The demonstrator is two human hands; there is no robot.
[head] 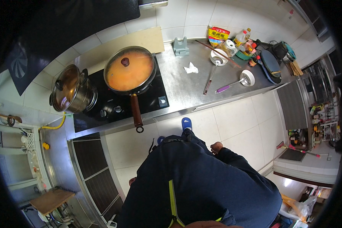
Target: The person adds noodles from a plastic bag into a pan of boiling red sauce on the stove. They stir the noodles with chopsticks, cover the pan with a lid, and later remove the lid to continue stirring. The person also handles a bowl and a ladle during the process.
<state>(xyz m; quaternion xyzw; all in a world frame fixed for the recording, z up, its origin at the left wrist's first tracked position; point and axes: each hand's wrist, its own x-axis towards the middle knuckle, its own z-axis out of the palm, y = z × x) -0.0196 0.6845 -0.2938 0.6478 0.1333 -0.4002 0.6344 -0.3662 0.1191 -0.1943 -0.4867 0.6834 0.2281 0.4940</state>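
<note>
My right hand (217, 147) hangs at my side over the tiled floor, fingers loosely curled, with no object seen in it. Only a small part of my left hand (132, 181) shows beside my dark jacket; the rest is hidden. In front of me, a lidded frying pan (130, 69) with orange contents sits on the black gas cooktop (154, 98), its brown handle pointing towards me. To its left stands a steel pot (71, 91) with a glass lid. A slotted ladle (247, 78) with a purple handle lies on the steel counter (182, 85). Neither hand touches these things.
A white bowl (219, 57) holds a ladle, with brown chopsticks across it. Behind are a sauce pouch (218, 35), a glass jar (229, 48) and bottles (240, 38). A crumpled tissue (191, 68) and grey-green stand (181, 47) are on the counter. A wooden board (52, 199) is lower left.
</note>
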